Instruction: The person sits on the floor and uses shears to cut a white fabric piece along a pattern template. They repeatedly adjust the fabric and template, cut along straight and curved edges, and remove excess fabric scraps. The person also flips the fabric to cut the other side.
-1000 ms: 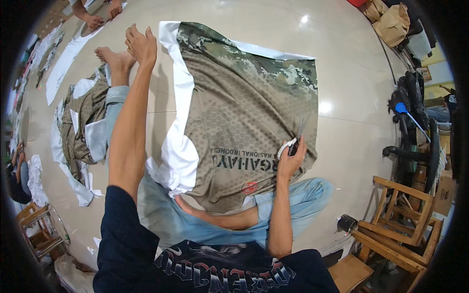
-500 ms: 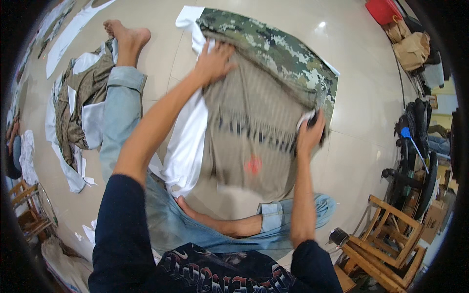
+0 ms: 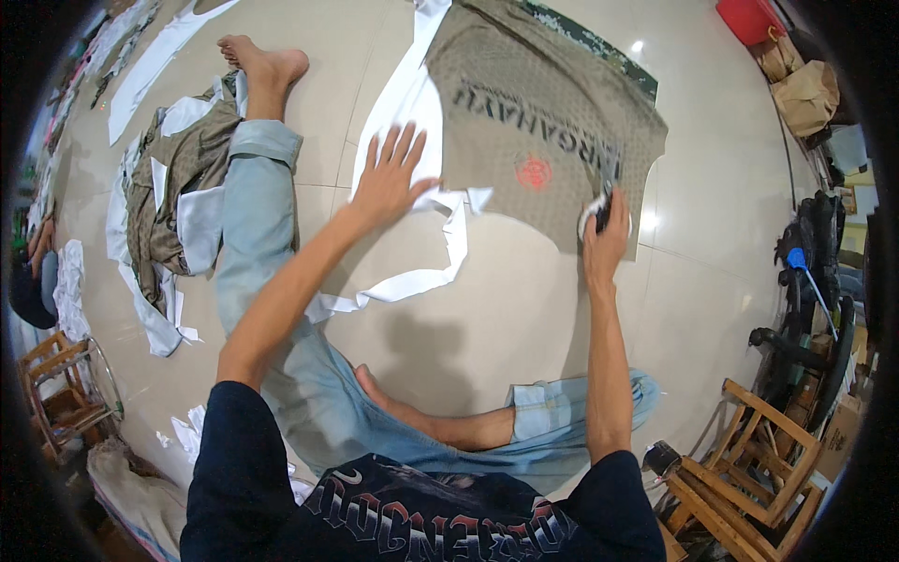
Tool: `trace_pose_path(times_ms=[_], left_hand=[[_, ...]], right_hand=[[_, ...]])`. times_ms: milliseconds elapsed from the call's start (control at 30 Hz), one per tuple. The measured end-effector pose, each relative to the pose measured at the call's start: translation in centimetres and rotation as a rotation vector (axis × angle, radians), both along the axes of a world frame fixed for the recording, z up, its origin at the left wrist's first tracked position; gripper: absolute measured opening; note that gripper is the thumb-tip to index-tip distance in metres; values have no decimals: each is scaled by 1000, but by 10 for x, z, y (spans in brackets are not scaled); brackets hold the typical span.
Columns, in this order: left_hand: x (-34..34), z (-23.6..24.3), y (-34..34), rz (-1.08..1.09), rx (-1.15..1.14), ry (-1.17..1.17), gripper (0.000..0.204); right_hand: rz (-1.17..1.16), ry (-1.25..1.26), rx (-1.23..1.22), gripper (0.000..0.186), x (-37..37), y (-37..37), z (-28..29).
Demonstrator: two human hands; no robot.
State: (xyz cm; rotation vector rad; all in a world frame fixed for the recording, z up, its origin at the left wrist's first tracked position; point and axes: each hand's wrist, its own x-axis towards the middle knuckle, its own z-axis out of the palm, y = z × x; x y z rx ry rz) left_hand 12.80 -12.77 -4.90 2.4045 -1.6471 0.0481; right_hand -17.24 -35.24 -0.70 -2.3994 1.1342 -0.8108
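An olive-grey fabric panel [image 3: 534, 103] with dark lettering, a red round mark and a camouflage far edge lies flat on the tiled floor ahead of me. My right hand [image 3: 607, 245] rests on its near right edge, closed around a small dark tool with a white handle [image 3: 601, 208]; it looks like scissors. My left hand [image 3: 389, 183] lies flat with fingers spread on a white sheet [image 3: 403, 89] beside the panel's left edge. A cut white strip [image 3: 412, 281] curls from there toward my leg.
A pile of olive and white cut pieces [image 3: 173, 187] lies left of my outstretched leg [image 3: 257, 187]. Wooden chairs [image 3: 749, 468] stand at the lower right, a wooden stool [image 3: 56, 384] at the lower left. Brown bags [image 3: 805, 89] and a red bin [image 3: 749, 17] sit far right. Another person's hand [image 3: 37, 239] shows at the left rim.
The fabric panel has shifted off my lap and farther away on the floor. My left hand has pulled back from its far reach onto the white sheet. My right hand stayed at the panel's edge.
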Motion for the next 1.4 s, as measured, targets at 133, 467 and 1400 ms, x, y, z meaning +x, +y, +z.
trace_pose_path(times_ms=[133, 467, 1400], left_hand=[[-51, 9, 64, 54, 42, 55, 89], [-149, 45, 137, 182, 220, 373, 124], [-148, 67, 167, 162, -9, 703, 104]], right_hand=[[-71, 49, -13, 60, -70, -6, 3], [-25, -16, 102, 59, -98, 123, 8], [-92, -664, 1962, 56, -133, 309, 114]])
